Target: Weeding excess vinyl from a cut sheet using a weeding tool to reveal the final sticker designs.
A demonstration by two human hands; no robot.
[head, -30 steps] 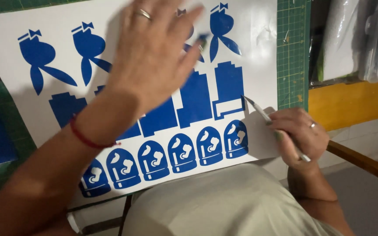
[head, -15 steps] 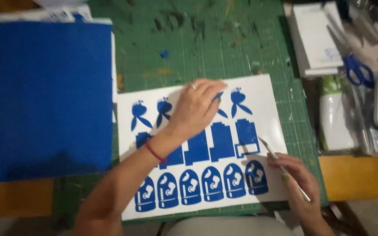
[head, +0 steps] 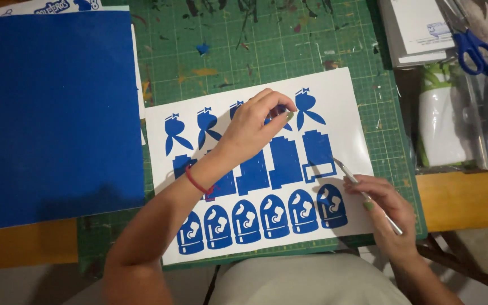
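Right hand [head: 382, 206] fingers pinched around weeding tool [head: 364, 195], long axis slanting up-left, tip at blue box shape [head: 318, 155] near sticker sheet [head: 345, 107] right edge. Left hand [head: 255, 127] fingers curled, pressing sheet's upper middle.

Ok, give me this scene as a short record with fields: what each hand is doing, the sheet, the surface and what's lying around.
left hand: left hand pressed on the white sheet, fingertips near the top row of blue shapes
right hand: right hand holds a thin metal weeding tool, tip at a blue stepped shape
sheet: white backing sheet with three rows of blue cut-out shapes
surface: green cutting mat, paint-marked
left of sheet: large blue vinyl sheet
upper right: blue-handled scissors, white container
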